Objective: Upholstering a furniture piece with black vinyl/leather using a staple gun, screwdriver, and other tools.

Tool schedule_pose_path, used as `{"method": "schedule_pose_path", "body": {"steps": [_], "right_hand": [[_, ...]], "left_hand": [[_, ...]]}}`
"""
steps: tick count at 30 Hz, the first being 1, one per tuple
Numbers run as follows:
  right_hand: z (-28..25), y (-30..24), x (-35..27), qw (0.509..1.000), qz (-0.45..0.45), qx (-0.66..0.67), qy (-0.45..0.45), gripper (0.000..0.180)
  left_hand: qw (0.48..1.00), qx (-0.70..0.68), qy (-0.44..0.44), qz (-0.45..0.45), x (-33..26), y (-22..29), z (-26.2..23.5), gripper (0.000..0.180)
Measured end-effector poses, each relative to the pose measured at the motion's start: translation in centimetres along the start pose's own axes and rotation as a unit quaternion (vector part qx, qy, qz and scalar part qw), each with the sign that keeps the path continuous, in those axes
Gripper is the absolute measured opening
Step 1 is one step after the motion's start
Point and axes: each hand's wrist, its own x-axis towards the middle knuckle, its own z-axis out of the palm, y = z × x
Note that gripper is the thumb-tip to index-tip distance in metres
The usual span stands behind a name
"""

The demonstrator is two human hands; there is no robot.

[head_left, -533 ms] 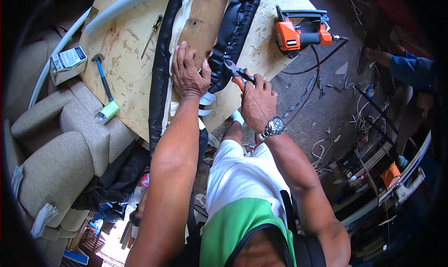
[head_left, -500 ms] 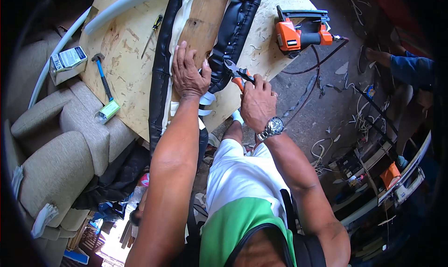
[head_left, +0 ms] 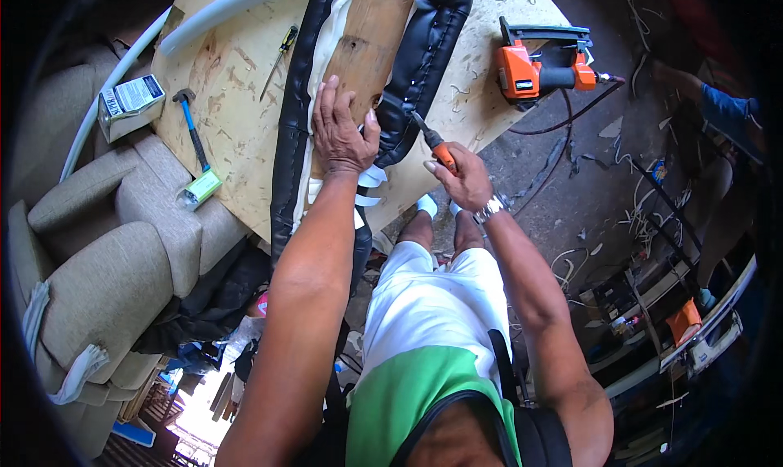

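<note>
My left hand point(head_left: 342, 132) lies flat with its fingers stretched on the bare wood of a black padded panel point(head_left: 408, 100). The panel rests on the wooden table, its black cover folded over the edges and white padding showing along the left side. My right hand point(head_left: 465, 177) is closed round the orange handles of a pair of pliers point(head_left: 431, 141). The pliers' jaws point up and left, at the black cover's right edge; whether they grip anything there is too small to tell. White strips point(head_left: 371, 185) stick out below my left hand.
An orange staple gun point(head_left: 522, 74) with a hose stands at the table's right edge. A screwdriver point(head_left: 280, 61), a hammer point(head_left: 190, 128) and a small green box point(head_left: 201, 187) lie to the left. A grey sofa point(head_left: 106, 279) is beside the table; another person's sleeve point(head_left: 722, 104) shows far right.
My right hand has turned the pliers, so they now show edge-on with their tip at the black cover. My left hand stays on the wood. The whole view has shifted slightly.
</note>
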Motion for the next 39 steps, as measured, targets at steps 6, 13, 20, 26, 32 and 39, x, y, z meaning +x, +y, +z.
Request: {"method": "schedule_pose_path", "body": {"steps": [6,13,20,26,32,39], "right_hand": [[-0.4,-1.8,-2.0,0.963,-0.071,-0.202,0.165,0.036],[-1.4,-7.3,-1.1,0.927,0.069,-0.361,0.07,0.024],[-0.3,-8.9,0.0,0.914,0.07,-0.394,0.062,0.022],[0.5,1.0,1.5,0.987,0.107,0.118,-0.035,0.039],[-1.6,-0.2,-1.2,0.988,-0.104,-0.056,0.104,0.035],[-4.3,-5.1,0.1,0.945,0.007,-0.307,0.116,0.039]], "left_hand": [[1.0,0.011,0.003,0.01,0.2,0.9,-0.1,0.049],[1.0,0.008,0.012,0.013,0.2,1.6,0.6,0.049],[1.0,0.015,0.008,0.008,0.5,1.0,0.5,0.048],[1.0,0.018,0.011,0.014,0.7,1.1,0.4,0.049],[1.0,-0.005,0.012,0.013,1.1,1.9,0.6,0.046],[1.0,0.01,0.008,0.019,0.9,2.3,0.4,0.046]]}}
